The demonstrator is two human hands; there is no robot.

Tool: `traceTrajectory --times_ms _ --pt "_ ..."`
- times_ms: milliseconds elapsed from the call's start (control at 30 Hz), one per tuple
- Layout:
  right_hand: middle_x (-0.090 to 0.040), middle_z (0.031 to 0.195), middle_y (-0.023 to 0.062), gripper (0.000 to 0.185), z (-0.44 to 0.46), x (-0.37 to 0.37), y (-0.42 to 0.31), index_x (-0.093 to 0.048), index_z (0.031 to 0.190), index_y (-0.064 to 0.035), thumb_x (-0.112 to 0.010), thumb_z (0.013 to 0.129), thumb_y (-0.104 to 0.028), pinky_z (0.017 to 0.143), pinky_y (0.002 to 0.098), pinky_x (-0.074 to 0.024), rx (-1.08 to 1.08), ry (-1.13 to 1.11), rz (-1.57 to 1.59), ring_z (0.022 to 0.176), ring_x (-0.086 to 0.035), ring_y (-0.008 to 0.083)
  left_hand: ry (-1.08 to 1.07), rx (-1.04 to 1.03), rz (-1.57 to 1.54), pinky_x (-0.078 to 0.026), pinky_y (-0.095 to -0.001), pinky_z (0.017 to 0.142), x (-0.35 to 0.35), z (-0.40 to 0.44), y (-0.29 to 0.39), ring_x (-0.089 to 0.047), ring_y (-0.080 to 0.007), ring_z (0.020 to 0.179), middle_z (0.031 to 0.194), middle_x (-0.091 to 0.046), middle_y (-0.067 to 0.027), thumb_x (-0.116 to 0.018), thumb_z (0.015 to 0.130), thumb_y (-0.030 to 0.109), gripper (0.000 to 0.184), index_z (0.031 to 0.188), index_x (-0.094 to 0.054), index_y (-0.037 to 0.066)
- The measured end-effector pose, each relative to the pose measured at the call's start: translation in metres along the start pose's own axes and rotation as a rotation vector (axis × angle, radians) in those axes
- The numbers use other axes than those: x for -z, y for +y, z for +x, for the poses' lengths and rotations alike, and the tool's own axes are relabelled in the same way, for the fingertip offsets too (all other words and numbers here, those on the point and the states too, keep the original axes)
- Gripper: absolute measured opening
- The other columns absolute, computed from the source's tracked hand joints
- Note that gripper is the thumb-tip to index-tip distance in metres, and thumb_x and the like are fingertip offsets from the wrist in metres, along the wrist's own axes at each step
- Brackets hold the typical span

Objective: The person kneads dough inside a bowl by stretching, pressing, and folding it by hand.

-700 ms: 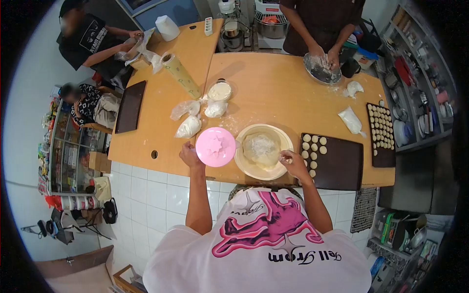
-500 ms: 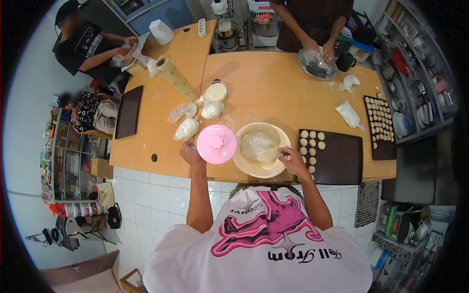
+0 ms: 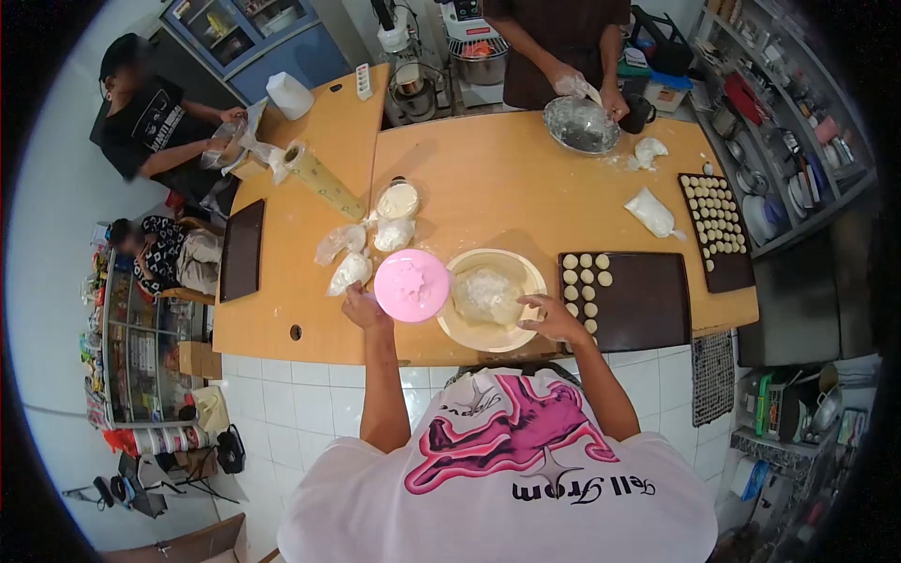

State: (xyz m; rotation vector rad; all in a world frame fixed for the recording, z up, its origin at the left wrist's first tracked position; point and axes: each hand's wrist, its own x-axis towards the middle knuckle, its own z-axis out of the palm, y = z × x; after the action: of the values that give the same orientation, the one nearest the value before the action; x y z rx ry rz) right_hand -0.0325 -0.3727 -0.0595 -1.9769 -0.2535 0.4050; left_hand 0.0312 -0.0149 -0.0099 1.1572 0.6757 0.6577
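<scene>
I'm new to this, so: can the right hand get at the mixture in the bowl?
Probably yes: the right hand is at the bowl's rim, and nothing seems to cover the mixture.

We see a blue cabinet [image 3: 305, 61] at the back. To our left, a cardboard box [image 3: 198, 359] stands by a glass-fronted case [image 3: 134, 352].

The left forearm [image 3: 381, 389] reaches almost straight forward from its bent elbow, ending in a left hand [image 3: 364, 308] closed in a grip, its fingertips partly hidden. The right forearm [image 3: 605, 389] slants forward and inward, toward the body's midline, with the right hand [image 3: 552, 319] palm-down, its fingers [image 3: 535, 301] loosely bent and the thumb held apart from them.
</scene>
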Motion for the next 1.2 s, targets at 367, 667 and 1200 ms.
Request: traceTrajectory --times_ms 367,667,1200 --pt "-0.050 0.126 0.0126 0.064 0.000 0.009 -0.007 -0.051 0.128 -0.0155 -0.076 0.070 -0.024 0.090 0.0377 -0.0442 -0.015 -0.164 0.014 0.118 -0.046 0.0250 -0.006 -0.006 -0.054 -0.032 -0.0296 0.052 -0.018 -0.007 0.004 -0.041 -0.0123 0.059 0.066 -0.045 -0.0014 -0.049 0.082 0.011 0.024 0.070 -0.056 -0.008" --pt "-0.049 0.130 0.0134 0.061 0.005 0.005 0.010 -0.053 0.126 -0.0116 -0.075 0.070 -0.019 0.100 0.0366 -0.0376 0.054 -0.142 0.021 0.122 -0.044 0.0262 -0.014 -0.080 -0.031 -0.032 -0.0288 0.054 -0.027 -0.005 0.005 -0.040 -0.0112 0.061 0.067 -0.045 -0.0002 -0.049 0.083 0.011 0.023 0.070 -0.056 -0.007" --pt "-0.050 0.128 0.0123 0.061 0.002 0.004 0.008 -0.052 0.126 -0.0119 -0.073 0.069 -0.017 0.096 0.0373 -0.0404 0.049 -0.103 0.039 0.121 -0.045 0.0250 -0.027 -0.178 0.039 -0.024 -0.0286 0.046 -0.037 -0.016 0.010 -0.032 -0.0084 0.051 0.056 -0.038 0.0025 -0.050 0.079 0.009 0.028 0.053 -0.041 0.003"
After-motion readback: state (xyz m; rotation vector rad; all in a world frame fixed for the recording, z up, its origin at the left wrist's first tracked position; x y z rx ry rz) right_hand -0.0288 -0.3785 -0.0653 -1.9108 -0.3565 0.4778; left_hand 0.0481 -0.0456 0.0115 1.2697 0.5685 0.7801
